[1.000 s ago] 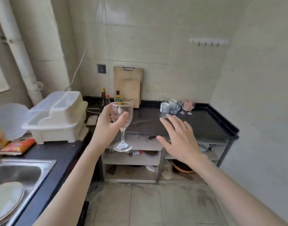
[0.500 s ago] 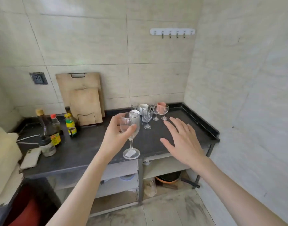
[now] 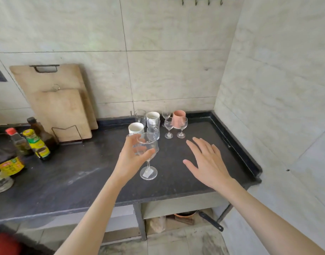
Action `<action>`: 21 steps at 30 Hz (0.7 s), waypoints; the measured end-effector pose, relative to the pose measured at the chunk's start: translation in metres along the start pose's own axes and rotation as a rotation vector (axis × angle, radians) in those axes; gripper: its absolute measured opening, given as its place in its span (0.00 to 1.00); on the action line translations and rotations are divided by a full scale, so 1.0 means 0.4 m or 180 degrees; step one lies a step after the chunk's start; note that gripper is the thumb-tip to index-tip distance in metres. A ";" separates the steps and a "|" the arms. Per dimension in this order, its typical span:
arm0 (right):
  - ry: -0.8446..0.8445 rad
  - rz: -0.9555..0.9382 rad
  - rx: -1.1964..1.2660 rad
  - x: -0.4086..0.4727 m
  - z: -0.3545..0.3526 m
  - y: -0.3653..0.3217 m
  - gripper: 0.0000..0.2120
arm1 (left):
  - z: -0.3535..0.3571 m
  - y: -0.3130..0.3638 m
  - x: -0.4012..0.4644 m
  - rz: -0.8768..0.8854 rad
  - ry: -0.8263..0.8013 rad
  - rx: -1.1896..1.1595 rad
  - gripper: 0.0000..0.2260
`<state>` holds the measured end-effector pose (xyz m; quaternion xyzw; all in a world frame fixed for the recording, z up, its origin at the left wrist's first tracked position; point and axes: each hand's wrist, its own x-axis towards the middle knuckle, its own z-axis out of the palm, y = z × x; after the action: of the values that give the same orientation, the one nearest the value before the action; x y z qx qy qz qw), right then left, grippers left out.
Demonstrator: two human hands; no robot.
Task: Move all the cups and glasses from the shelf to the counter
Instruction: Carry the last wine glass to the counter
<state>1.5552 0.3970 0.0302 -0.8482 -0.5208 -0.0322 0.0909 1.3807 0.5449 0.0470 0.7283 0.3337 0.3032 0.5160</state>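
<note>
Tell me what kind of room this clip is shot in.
Most likely a small home kitchen: a dark counter against tiled walls, cutting boards leaning at the back, sauce bottles at the left, and cups and glasses grouped near the corner.

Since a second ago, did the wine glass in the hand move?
Yes. The wine glass in the left hand came nearer the cups on the counter.

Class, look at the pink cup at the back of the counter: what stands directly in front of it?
Two small stemmed glasses stand in front of the pink cup, the right one overlapping its lower part. The cup's base is covered, so contact cannot be judged.
</note>
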 end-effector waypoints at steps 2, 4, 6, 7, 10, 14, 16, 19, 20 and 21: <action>-0.0126 0.0023 0.0015 0.055 0.031 0.052 0.29 | 0.047 -0.021 0.057 -0.0063 0.0030 0.0039 0.23; -0.0270 0.0046 0.0038 0.108 0.071 0.092 0.29 | 0.091 -0.044 0.111 -0.0106 0.0039 0.0085 0.22; -0.0430 0.0076 0.0055 0.160 0.115 0.127 0.29 | 0.133 -0.077 0.166 -0.0177 0.0011 0.0134 0.21; -0.0515 0.0094 0.0053 0.186 0.138 0.143 0.29 | 0.152 -0.097 0.195 -0.0238 -0.0013 0.0161 0.22; -0.0695 0.0137 0.0071 0.268 0.210 0.192 0.29 | 0.205 -0.160 0.288 -0.0442 -0.0094 0.0241 0.26; -0.0935 0.0345 0.0134 0.367 0.317 0.252 0.29 | 0.287 -0.247 0.407 -0.0572 -0.0254 0.0384 0.27; -0.1127 0.0467 0.0166 0.403 0.365 0.277 0.30 | 0.324 -0.286 0.455 -0.0640 -0.0321 0.0421 0.26; -0.1322 0.0535 0.0158 0.455 0.426 0.315 0.30 | 0.370 -0.334 0.518 -0.0788 -0.0367 0.0361 0.26; -0.1376 0.0509 0.0145 0.470 0.442 0.326 0.30 | 0.382 -0.345 0.534 -0.0838 -0.0361 0.0344 0.26; -0.1436 0.0479 0.0126 0.487 0.458 0.336 0.30 | 0.392 -0.354 0.549 -0.0865 -0.0344 0.0321 0.26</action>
<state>1.7560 0.5433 -0.1366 -0.8684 -0.4638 0.1753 -0.0089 1.6099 0.6690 -0.1111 0.7167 0.4157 0.1738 0.5323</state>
